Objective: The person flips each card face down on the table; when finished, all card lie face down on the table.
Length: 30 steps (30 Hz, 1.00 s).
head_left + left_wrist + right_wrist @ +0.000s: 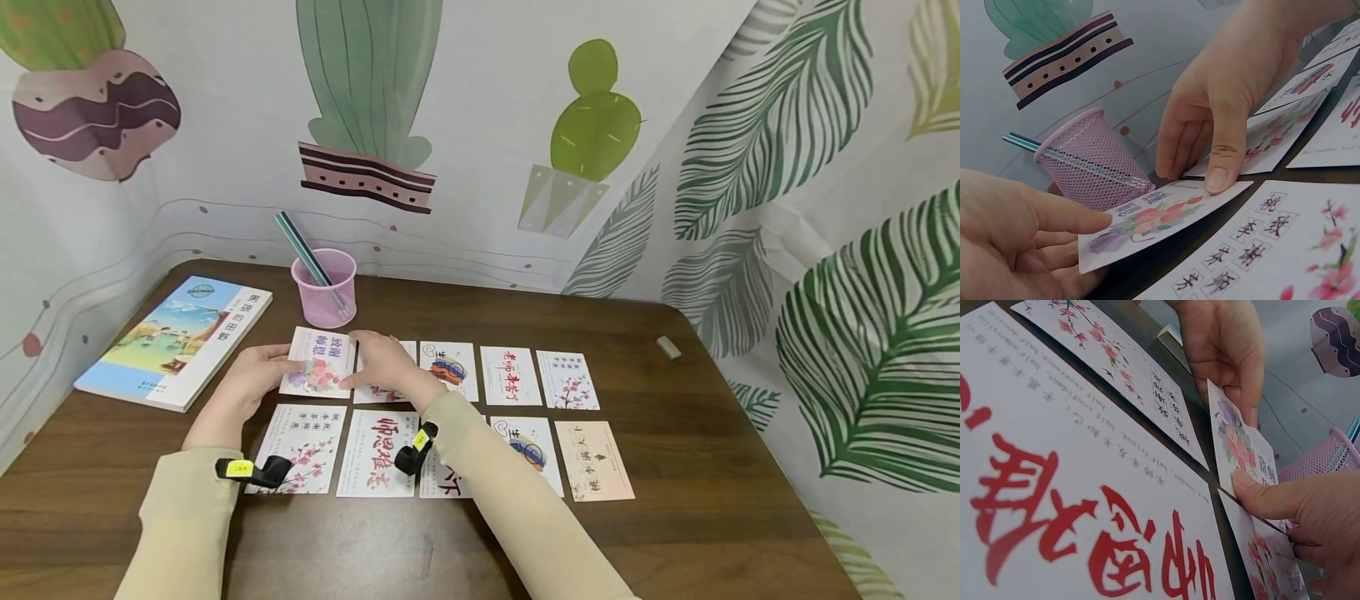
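Note:
A white greeting card with a painted bouquet and purple lettering (321, 350) lies at the left end of the back row, held between both hands. My left hand (258, 375) pinches its left edge, thumb on top and fingers underneath, as the left wrist view shows. On the opposite edge, my right hand (393, 362) grips it with the thumb (1219, 178) on its face. In the left wrist view the card slants, its near edge raised above the table. Beside it, a blossom card (1285, 137) is partly covered by the right hand.
Several cards fill two rows, among them a plum-blossom card (300, 450) and a red-lettered card (375, 467) in front and a beige card (596, 467) at right. Behind stands a pink mesh pen cup (326, 304) with pencils. A book (176, 342) lies left, an eraser (667, 347) far right.

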Available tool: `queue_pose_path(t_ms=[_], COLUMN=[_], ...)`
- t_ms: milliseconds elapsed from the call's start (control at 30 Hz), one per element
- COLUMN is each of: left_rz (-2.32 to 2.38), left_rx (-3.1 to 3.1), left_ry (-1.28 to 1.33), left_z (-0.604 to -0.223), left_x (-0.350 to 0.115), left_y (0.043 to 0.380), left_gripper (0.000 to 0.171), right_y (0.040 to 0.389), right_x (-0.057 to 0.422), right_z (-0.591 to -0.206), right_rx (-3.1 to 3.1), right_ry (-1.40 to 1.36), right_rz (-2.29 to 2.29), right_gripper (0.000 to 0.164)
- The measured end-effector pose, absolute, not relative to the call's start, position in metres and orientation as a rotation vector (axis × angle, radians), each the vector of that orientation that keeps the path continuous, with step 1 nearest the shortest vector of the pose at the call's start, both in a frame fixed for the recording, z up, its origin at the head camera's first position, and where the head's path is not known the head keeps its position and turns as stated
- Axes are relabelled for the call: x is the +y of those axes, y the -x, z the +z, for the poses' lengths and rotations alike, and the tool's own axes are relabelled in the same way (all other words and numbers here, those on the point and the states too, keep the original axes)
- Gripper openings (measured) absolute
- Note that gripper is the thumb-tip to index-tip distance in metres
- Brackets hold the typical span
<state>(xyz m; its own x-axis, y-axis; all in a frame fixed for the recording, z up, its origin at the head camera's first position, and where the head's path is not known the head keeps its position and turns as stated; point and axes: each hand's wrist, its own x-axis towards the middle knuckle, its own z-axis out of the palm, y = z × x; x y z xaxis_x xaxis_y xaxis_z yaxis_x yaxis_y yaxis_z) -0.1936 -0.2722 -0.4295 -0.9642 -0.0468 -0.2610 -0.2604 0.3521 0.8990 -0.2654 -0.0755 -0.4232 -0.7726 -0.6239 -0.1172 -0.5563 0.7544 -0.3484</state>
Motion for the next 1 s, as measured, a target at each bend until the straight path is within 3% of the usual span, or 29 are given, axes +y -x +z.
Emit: queue_pose_path(t_ms=[333,767,1000], left_rz=[1.748,1.839,1.902], left_rx=[2.336,2.318,2.281], left_ry=[0.233,0.175,0.095], left_z=[-0.431,-0.414,-0.411], left_x=[-0.278,-0.288,-0.29], left_y=[0.192,0.188,0.188], left_gripper=[0.062,0.063,0.067], right_y=[0.26,0.233,0.224], right_x=[-0.075,-0.092,-0.099], right_z=[-0.418,-0.395,-0.399], right_rx=[2.74,2.643,2.467], right_ry=[0.932,0.881,0.787], right_rz=[-0.495,-1.052,-1.35], right_gripper=[0.086,0.053,0.044])
